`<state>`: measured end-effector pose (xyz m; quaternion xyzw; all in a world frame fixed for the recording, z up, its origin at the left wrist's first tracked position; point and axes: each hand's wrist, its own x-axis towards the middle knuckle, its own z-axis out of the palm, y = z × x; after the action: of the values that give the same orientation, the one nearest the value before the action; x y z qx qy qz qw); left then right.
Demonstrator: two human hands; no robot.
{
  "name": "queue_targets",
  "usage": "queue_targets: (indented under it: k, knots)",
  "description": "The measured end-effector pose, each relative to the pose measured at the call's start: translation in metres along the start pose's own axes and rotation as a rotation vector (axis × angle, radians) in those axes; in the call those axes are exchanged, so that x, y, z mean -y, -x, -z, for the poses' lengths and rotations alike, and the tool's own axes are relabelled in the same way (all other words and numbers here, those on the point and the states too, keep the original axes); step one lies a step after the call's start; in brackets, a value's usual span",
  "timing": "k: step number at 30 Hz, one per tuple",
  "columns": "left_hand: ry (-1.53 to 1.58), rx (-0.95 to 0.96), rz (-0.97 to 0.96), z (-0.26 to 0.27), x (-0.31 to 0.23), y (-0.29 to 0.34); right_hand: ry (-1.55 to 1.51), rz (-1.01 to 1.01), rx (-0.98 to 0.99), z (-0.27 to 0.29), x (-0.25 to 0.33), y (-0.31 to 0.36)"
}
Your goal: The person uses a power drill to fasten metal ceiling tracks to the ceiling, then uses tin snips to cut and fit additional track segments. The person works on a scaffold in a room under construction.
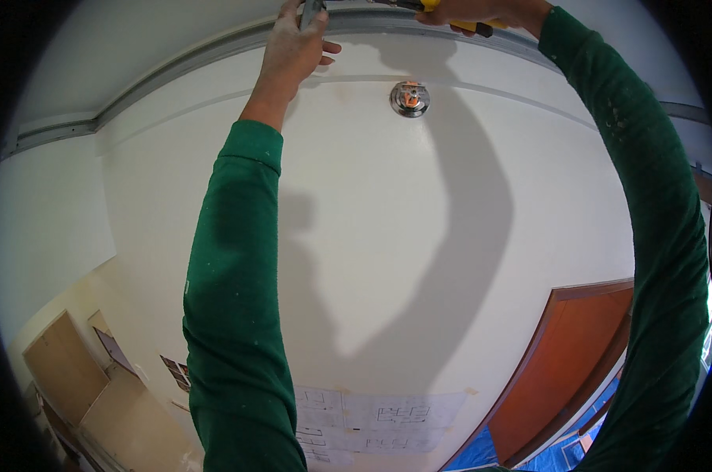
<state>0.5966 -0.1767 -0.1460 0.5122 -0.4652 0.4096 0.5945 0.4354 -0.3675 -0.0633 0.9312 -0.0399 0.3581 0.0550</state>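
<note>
Both arms, in green sleeves, reach up to the top edge of the picture. My left hand (293,51) is closed around a short grey metal piece (312,11) beside the grey metal channel (364,21) along the top of the wall. Its lower fingers stick out to the right. To the right, my right hand (494,9) grips a yellow-and-black hand tool (482,30), whose dark, narrow end points left toward my left hand. The picture's edge cuts off part of the tool, so its exact kind cannot be told.
A round chrome fitting (410,99) with an orange centre is on the white wall (364,236) below my hands. Taped drawings (403,413) hang lower down. An orange-brown door (560,362) stands at lower right near blue sheeting (475,452); brown boards (66,366) are at lower left.
</note>
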Motion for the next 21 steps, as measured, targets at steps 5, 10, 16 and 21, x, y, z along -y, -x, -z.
queue_targets:
  k: [5, 10, 16, 21]
  knots:
    - [-0.063, -0.009, 0.013, 0.003, -0.001, -0.001, 0.049, -0.057, -0.027, 0.002, 0.009, 0.009]
    - [-0.06, -0.011, -0.009, 0.003, 0.001, -0.001, 0.113, -0.077, -0.034, 0.006, 0.012, 0.01]
    - [-0.005, 0.025, -0.006, 0.003, 0.009, -0.003, 0.066, -0.056, -0.017, 0.005, 0.005, 0.005]
    - [-0.111, 0.044, -0.071, 0.007, 0.018, -0.009, 0.051, -0.059, -0.017, 0.005, 0.007, 0.003]
